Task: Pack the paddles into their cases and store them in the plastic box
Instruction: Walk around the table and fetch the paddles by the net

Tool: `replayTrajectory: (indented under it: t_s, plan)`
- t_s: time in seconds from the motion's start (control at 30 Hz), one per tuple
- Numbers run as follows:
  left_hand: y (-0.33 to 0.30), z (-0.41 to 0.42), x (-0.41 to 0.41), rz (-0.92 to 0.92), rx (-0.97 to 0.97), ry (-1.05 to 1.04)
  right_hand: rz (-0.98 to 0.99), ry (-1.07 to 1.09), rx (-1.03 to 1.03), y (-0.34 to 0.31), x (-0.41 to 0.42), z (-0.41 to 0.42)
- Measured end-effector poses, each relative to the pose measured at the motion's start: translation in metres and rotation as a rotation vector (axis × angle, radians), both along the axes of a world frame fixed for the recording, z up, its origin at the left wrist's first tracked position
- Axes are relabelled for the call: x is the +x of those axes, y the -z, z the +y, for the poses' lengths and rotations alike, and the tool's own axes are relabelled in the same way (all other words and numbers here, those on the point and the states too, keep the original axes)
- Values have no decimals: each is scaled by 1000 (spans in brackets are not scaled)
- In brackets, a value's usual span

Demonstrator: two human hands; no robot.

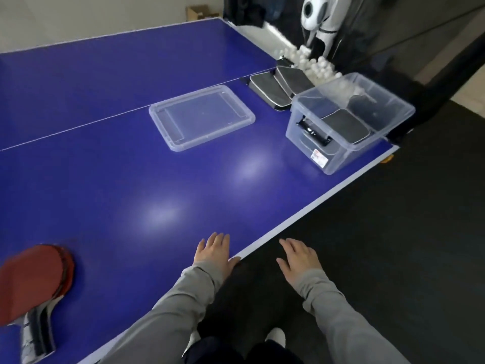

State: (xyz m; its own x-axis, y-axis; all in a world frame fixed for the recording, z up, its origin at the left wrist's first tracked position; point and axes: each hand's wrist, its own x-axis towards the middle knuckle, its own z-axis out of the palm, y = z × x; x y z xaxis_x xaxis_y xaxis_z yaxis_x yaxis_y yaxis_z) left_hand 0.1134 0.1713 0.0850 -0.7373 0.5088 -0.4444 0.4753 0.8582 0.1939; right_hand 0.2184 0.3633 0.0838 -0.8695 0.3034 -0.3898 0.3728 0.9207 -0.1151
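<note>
Red paddles lie stacked at the near left of the blue table, handles toward me. A clear plastic box stands at the table's right edge with dark cases inside. Its clear lid lies flat on the table to the left of it. Two more dark cases rest behind the box, leaning on each other. My left hand lies flat on the table's near edge, fingers straight. My right hand hovers off the table over the dark floor, fingers straight and empty.
Behind the cases sits a heap of white balls below a white-and-black machine. A cardboard box stands on the floor beyond the far table edge. Dark floor lies to the right of the table.
</note>
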Motion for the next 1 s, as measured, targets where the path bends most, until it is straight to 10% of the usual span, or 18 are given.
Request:
replayTrajectory:
  t_s: [0.5, 1.0]
  plan:
    - [-37, 248, 10, 148, 147, 6, 89, 194, 16, -29, 69, 244]
    - [-77, 424, -181, 346, 304, -318, 327, 59, 159, -80, -110, 466]
